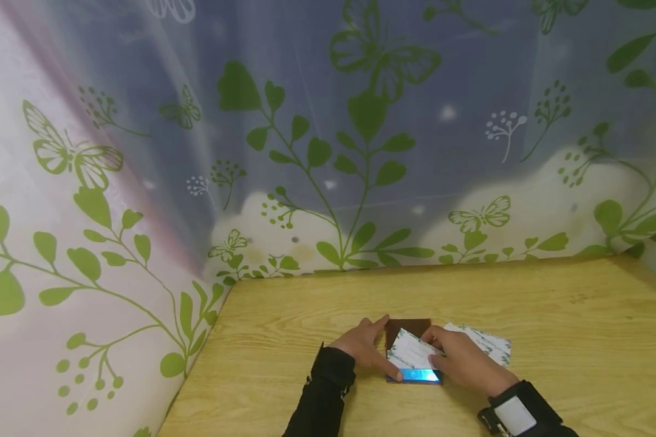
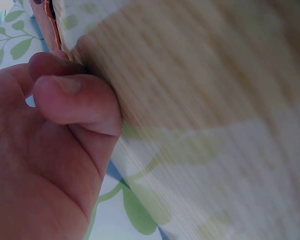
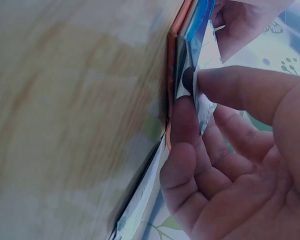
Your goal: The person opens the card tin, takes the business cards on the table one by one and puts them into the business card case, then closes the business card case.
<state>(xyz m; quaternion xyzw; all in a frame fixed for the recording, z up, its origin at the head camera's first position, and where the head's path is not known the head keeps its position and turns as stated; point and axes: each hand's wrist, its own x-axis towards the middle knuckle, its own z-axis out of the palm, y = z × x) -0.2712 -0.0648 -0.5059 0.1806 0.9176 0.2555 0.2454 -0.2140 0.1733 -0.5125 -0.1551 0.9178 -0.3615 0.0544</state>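
A flat brown case lies on the table, with a shiny blue strip along its near edge. Over its middle slants a white card with a green leaf print. My left hand grips the case from the left, fingers at the far corner and thumb on the near blue edge. In the left wrist view, that hand's outer fingers are curled beside the tabletop. My right hand pinches the card's right side between thumb and fingers. The right wrist view shows the card tilted up off the case's orange-brown edge.
More white leaf-printed cards lie on the table right of the case, partly behind my right hand. The wooden table meets a patterned curtain at the back and on the left.
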